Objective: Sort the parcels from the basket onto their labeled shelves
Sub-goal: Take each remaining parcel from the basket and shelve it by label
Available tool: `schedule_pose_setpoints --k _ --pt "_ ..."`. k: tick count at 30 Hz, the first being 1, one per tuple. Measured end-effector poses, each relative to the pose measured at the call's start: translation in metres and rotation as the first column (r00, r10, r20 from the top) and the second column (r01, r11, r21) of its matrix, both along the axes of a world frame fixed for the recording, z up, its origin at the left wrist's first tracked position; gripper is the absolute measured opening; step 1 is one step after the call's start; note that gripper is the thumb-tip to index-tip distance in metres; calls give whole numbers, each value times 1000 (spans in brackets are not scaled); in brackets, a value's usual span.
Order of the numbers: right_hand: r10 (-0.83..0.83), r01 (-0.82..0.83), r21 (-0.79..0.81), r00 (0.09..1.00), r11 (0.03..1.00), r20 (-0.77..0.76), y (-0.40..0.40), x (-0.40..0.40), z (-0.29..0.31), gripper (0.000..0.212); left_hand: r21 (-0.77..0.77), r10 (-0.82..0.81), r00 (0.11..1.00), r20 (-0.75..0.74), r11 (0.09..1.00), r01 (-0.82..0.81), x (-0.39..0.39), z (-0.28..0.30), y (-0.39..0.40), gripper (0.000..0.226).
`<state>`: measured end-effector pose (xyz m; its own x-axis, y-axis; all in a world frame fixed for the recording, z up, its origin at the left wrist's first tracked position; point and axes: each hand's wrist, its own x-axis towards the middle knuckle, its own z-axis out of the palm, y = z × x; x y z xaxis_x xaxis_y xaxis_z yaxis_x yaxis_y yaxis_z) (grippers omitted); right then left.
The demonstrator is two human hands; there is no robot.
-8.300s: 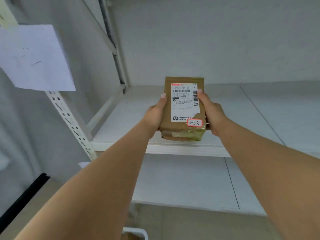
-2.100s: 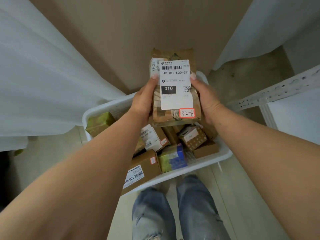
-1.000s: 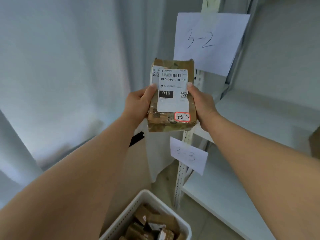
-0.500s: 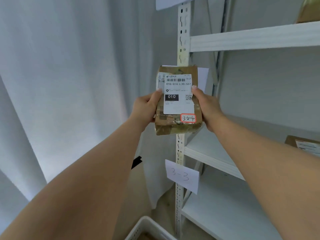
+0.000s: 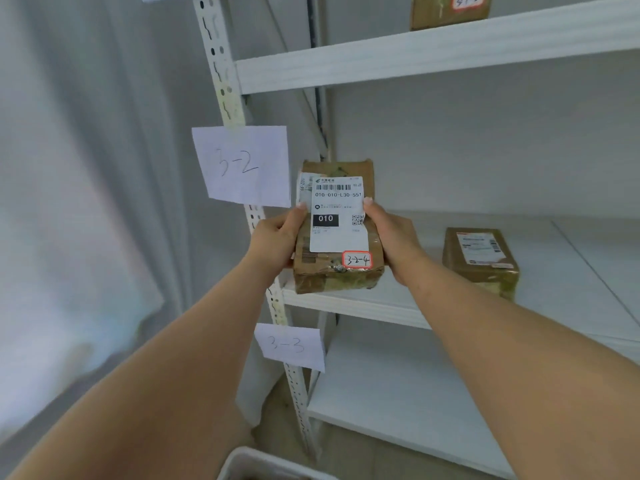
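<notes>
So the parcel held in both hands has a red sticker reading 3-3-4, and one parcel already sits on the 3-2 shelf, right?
Not quite. In the head view the sticker on the parcel held in both hands (left, right) reads 3-2-4, not 3-3-4. One other parcel does sit on the 3-2 shelf.

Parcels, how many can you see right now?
3. One parcel held in both hands at the 3-2 shelf, one brown box lying on that shelf, one cut-off parcel on the shelf above. The basket may hide more.

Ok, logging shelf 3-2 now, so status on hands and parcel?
Left hand, right hand both grip parcel tagged 3-2-4. Held at shelf by the 3-2 sign. Another parcel to the right, path open.
</notes>
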<state>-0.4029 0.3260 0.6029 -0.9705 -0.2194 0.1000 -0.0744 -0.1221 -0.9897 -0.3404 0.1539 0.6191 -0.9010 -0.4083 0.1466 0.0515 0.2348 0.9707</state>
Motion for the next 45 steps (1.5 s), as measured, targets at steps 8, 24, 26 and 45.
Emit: schedule_pose_setpoints --k 8,24,26,45 --pt "-125 121 47 988 992 85 66 -26 -47 34 7 -154 984 89 988 154 -43 -35 63 40" --pt "-300 294 83 951 952 72 202 -113 -37 38 29 -302 949 95 953 300 -157 -31 194 40" --pt "-331 327 74 941 942 64 234 -121 -36 35 34 -337 937 89 941 336 -174 -32 225 41" --pt "-486 327 427 804 843 343 338 -176 -124 53 -656 -364 864 349 564 502 -246 -101 293 22"
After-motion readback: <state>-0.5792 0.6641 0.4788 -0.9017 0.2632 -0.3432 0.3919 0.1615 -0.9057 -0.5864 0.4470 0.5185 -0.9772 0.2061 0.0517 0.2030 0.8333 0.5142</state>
